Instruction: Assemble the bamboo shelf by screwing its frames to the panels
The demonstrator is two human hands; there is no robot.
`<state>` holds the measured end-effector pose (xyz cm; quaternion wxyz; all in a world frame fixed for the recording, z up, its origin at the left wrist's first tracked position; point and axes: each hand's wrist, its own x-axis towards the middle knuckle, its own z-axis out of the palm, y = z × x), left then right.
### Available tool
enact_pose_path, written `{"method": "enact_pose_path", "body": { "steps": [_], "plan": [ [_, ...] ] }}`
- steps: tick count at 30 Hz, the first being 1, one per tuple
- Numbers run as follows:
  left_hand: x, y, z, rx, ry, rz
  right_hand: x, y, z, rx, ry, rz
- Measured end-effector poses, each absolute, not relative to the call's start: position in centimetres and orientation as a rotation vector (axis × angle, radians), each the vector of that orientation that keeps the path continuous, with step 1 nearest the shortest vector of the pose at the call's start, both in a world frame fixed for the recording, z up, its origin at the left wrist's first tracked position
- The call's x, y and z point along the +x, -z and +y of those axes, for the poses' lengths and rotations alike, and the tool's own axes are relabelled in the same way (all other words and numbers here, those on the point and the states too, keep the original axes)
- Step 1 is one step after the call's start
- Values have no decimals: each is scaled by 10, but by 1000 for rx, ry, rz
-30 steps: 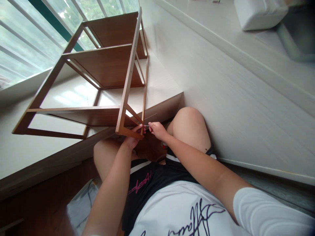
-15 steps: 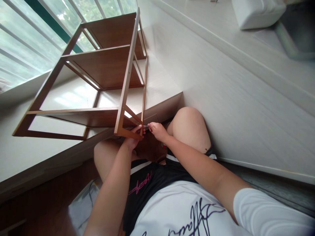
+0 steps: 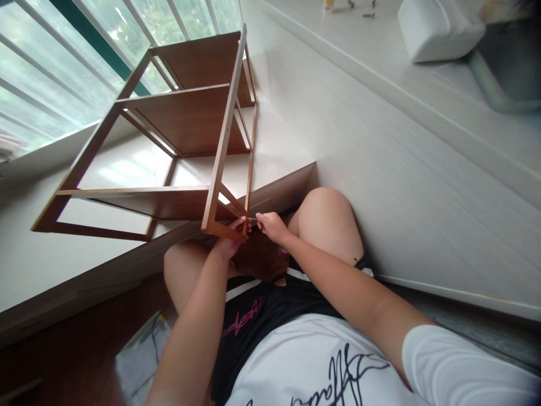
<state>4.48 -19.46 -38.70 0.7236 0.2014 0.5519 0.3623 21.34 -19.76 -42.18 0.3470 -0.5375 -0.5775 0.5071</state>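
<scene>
A brown wooden shelf unit (image 3: 190, 121) lies tilted on the white ledge, its near corner hanging over the edge towards me. At that corner my left hand (image 3: 229, 241) is closed around the slim frame bar, its fingers partly hidden behind the wood. Just to the right, my right hand (image 3: 273, 227) pinches a thin metal tool (image 3: 253, 219), perhaps a hex key, whose shaft points left to the bar by my left fingertips. Its exact kind and its tip are too small to make out.
The white ledge (image 3: 287, 132) runs under the shelf to a barred window (image 3: 54, 62). A pale side panel (image 3: 401, 186) rises close on the right. On its top are a white container (image 3: 439, 31), small screws (image 3: 369, 16) and a dark basin (image 3: 511, 67). A bag (image 3: 139, 355) lies lower left.
The view has shifted slightly, so the shelf sits a little further right and more of the right-hand top shows. Both hands keep their hold at the corner.
</scene>
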Motion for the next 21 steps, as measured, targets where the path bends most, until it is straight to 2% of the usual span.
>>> {"method": "enact_pose_path", "body": {
  "steps": [21],
  "plan": [
    [41,385,-199,428,-802,1249,211,411,-199,-1364,-1340,-1498]
  ]
}}
